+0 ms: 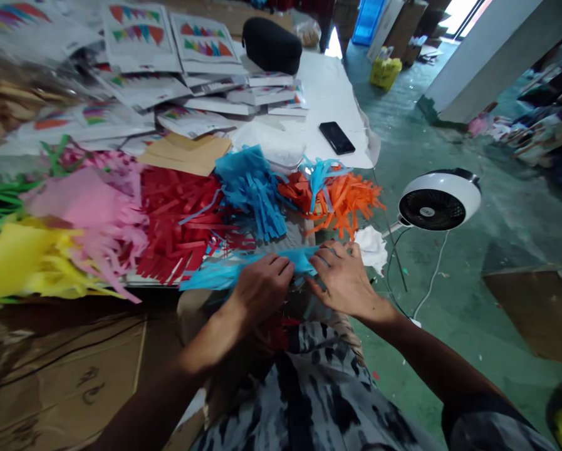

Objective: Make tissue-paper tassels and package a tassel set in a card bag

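A strip of light blue fringed tissue paper (224,269) lies sideways over my lap at the table's front edge. My left hand (265,282) is closed on its middle, fingers curled over the paper. Close by on the right, my right hand (341,275) pinches the other end between thumb and fingers. The fringe spreads out to the left of my hands. Just behind lie a darker blue tissue tassel bundle (252,194), red fringed paper (180,216) and orange fringed paper (351,197).
Pink (93,207) and yellow fringed paper (31,257) lie at the left. Printed packets (137,37), a black case (271,45) and a phone (337,138) rest farther back. A fan (431,200) stands right of the table; cardboard (74,376) lies below left.
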Demonstrator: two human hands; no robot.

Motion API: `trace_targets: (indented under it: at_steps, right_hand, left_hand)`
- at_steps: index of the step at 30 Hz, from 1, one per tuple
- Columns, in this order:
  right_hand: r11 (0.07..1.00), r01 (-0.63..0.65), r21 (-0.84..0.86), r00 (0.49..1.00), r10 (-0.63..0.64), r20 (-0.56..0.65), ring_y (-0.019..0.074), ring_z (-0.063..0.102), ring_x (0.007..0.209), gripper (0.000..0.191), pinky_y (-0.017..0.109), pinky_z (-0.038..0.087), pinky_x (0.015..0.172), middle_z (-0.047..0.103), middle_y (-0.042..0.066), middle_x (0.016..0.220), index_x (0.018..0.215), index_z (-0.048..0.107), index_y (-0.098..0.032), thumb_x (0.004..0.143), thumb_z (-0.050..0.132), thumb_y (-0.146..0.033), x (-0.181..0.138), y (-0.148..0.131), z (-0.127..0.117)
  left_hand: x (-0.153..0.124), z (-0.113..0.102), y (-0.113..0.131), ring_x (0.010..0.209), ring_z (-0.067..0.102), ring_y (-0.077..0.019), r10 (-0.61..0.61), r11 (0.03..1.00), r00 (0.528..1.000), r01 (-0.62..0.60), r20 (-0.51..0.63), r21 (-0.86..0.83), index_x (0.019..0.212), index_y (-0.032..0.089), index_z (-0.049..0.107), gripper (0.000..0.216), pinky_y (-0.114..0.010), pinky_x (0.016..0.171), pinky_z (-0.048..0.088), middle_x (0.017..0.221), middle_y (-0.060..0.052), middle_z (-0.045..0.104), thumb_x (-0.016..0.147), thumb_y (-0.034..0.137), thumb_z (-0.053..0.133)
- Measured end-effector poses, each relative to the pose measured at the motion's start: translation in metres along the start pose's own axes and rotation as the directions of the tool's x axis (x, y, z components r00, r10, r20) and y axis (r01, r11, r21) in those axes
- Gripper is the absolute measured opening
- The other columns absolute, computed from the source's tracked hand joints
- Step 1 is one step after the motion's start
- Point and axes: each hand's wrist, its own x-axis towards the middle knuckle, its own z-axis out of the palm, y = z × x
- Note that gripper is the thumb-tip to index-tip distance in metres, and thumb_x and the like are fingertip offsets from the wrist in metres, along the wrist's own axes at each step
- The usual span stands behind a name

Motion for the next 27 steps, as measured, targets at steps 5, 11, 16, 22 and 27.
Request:
trace_targets:
  at_steps: [5, 11, 16, 22, 27]
  right_hand:
    - [0.998, 0.048, 0.043, 0.998, -0.047, -0.033, 0.0287, 0.053, 0.112, 0.019, 0.048, 0.027, 0.092, 0.073, 0.009, 0.107, 0.104, 0.068, -0.019, 0.104, 0.052, -0.029, 0.005, -0.001, 0.009]
    - [0.996, 0.024, 0.092, 0.999, -0.020, -0.044, 0.0259, 0.054, 0.103, 0.028, 0.044, 0.026, 0.089, 0.073, 0.008, 0.097, 0.094, 0.070, -0.020, 0.108, 0.047, -0.029, 0.006, 0.006, 0.009]
    - [0.984, -0.079, 0.160, 0.997, 0.079, 0.002, 0.0258, 0.055, 0.101, 0.026, 0.041, 0.027, 0.085, 0.073, 0.009, 0.096, 0.098, 0.071, -0.019, 0.107, 0.051, -0.033, 0.004, 0.023, 0.006]
    - [0.991, -0.081, 0.109, 0.997, 0.080, 0.018, 0.0308, 0.051, 0.112, 0.025, 0.045, 0.026, 0.091, 0.072, 0.011, 0.112, 0.116, 0.069, -0.020, 0.101, 0.059, -0.037, 0.009, 0.015, -0.010]
    - [0.985, 0.025, 0.171, 1.000, -0.025, -0.002, 0.0284, 0.052, 0.114, 0.018, 0.045, 0.024, 0.092, 0.073, 0.006, 0.111, 0.109, 0.073, -0.024, 0.103, 0.058, -0.034, 0.013, 0.010, -0.005]
  left_hand:
    - [0.004, -0.003, 0.004, 0.096, 0.067, -0.0269, -0.032, 0.999, 0.999, 0.032, -0.024, -0.006, 0.105, 0.014, 0.072, 0.017, -0.038, 0.076, 0.056, 0.100, -0.013, 0.074, 0.097, 0.021, 0.058]
    - [0.002, 0.007, 0.009, 0.095, 0.067, -0.0272, -0.095, 0.994, 0.995, 0.097, -0.036, 0.043, 0.112, 0.014, 0.073, 0.020, -0.038, 0.074, 0.055, 0.102, -0.013, 0.075, 0.099, 0.018, 0.057]
    - [-0.011, 0.005, -0.004, 0.097, 0.067, -0.0242, -0.150, 0.989, 0.981, 0.148, -0.120, -0.030, 0.111, 0.016, 0.074, 0.020, -0.036, 0.082, 0.056, 0.106, -0.009, 0.077, 0.098, 0.014, 0.061]
    - [-0.010, 0.000, -0.010, 0.096, 0.067, -0.0242, -0.166, 0.985, 0.982, 0.161, -0.086, -0.066, 0.104, 0.018, 0.076, 0.018, -0.035, 0.079, 0.055, 0.105, -0.007, 0.077, 0.099, 0.018, 0.059]
    - [-0.010, -0.001, -0.009, 0.098, 0.067, -0.0233, -0.184, 0.977, 0.981, 0.176, -0.062, -0.121, 0.107, 0.018, 0.076, 0.021, -0.035, 0.081, 0.054, 0.106, -0.008, 0.077, 0.101, 0.017, 0.057]
